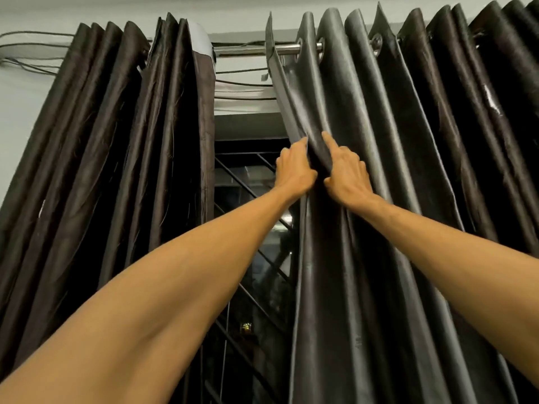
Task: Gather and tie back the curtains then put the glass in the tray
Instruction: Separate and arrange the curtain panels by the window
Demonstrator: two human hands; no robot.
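Fold of glossy curtain between left hand and right hand

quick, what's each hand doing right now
Left hand: grips the edge of the right curtain.
Right hand: pinches a fold of the same curtain, index finger straight.

Metal rod, left curtain bunched, right curtain hanging by eyelets

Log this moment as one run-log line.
phase: gathering right curtain | left hand: grips inner edge of right curtain | right hand: pinches same fold, index finger extended | left curtain: bunched aside
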